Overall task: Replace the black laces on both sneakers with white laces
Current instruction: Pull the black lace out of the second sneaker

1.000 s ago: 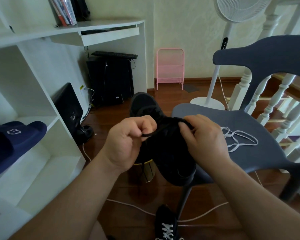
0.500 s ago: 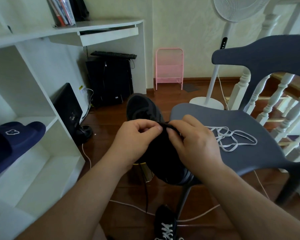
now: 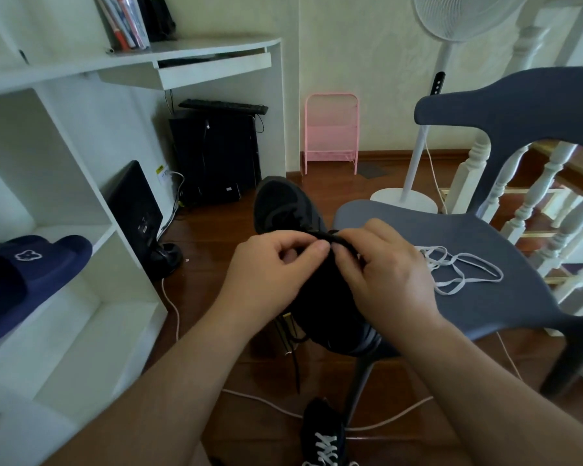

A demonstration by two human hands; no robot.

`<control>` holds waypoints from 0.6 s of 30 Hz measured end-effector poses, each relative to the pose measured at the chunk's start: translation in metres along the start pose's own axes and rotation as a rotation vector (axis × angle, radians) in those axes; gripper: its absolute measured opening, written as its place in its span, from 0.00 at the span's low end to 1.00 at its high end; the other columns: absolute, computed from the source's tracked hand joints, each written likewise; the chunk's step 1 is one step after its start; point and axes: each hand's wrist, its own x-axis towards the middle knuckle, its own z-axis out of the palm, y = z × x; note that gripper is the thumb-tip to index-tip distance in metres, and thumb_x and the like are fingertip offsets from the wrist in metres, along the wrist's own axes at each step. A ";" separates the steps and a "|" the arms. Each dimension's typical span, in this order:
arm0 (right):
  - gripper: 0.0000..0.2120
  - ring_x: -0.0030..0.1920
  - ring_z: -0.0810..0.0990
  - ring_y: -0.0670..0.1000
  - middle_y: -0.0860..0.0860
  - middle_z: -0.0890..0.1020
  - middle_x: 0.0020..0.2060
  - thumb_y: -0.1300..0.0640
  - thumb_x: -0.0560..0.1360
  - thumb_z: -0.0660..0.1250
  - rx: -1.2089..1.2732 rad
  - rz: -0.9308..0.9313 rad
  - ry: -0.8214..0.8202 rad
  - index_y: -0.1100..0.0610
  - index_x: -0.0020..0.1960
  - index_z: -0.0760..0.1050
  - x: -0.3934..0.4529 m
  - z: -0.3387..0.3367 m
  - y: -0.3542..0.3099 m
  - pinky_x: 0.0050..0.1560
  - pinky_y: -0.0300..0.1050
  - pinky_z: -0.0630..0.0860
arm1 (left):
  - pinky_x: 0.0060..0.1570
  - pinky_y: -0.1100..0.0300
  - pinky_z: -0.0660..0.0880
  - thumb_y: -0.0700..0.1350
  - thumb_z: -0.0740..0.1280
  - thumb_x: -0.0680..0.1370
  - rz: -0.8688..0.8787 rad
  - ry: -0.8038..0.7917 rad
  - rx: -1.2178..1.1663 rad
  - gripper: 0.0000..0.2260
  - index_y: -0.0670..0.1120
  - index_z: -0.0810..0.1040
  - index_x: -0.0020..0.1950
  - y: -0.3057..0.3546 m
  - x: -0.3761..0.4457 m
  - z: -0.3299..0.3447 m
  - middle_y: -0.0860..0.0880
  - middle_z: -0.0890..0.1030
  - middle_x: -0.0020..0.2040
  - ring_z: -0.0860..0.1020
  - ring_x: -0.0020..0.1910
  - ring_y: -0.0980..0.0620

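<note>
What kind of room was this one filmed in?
Most likely a home study or landing beside a staircase: a white desk with a computer tower under it, white stair balusters by the grey chair, and a standing fan on wooden flooring.

**Both hands pinched together at centre**

The left hand (image 3: 270, 274) comes in from 7 o'clock, fingers curled, thumb and forefinger pinching a black lace (image 3: 330, 237). The right hand (image 3: 387, 274) enters from 5 o'clock, fingertips curled onto the same lace. The two grips touch, both forearms bare.
</note>
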 end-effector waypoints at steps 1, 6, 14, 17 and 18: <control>0.08 0.38 0.78 0.55 0.53 0.78 0.41 0.55 0.81 0.68 -0.006 -0.014 -0.004 0.58 0.51 0.84 -0.001 0.000 -0.002 0.36 0.52 0.76 | 0.45 0.53 0.84 0.69 0.68 0.74 0.014 0.000 0.017 0.07 0.72 0.84 0.46 0.001 -0.001 0.003 0.63 0.86 0.42 0.84 0.45 0.63; 0.09 0.38 0.77 0.52 0.50 0.77 0.40 0.54 0.82 0.68 -0.009 -0.031 -0.010 0.57 0.53 0.84 -0.001 -0.001 -0.001 0.36 0.46 0.74 | 0.40 0.67 0.77 0.53 0.71 0.81 0.040 -0.002 -0.035 0.09 0.64 0.85 0.43 0.004 0.000 0.003 0.62 0.85 0.39 0.83 0.42 0.63; 0.08 0.39 0.76 0.51 0.49 0.76 0.39 0.54 0.81 0.67 0.032 0.047 -0.023 0.56 0.51 0.83 0.005 -0.007 0.014 0.40 0.52 0.75 | 0.33 0.58 0.65 0.49 0.64 0.68 0.055 -0.300 -0.440 0.09 0.47 0.70 0.30 0.006 -0.002 -0.020 0.45 0.68 0.31 0.67 0.31 0.49; 0.08 0.39 0.75 0.51 0.49 0.76 0.39 0.54 0.81 0.68 0.041 0.012 -0.036 0.57 0.50 0.83 0.004 -0.005 0.010 0.38 0.52 0.75 | 0.46 0.52 0.80 0.61 0.66 0.75 -0.017 -0.175 -0.226 0.15 0.52 0.85 0.41 0.000 0.001 -0.013 0.53 0.84 0.39 0.82 0.42 0.54; 0.08 0.39 0.76 0.51 0.49 0.76 0.39 0.55 0.81 0.68 0.051 0.003 -0.042 0.57 0.50 0.83 0.003 -0.004 0.009 0.38 0.51 0.75 | 0.47 0.50 0.83 0.65 0.67 0.74 -0.032 -0.148 -0.178 0.15 0.56 0.86 0.44 0.000 0.001 -0.009 0.54 0.86 0.41 0.84 0.44 0.55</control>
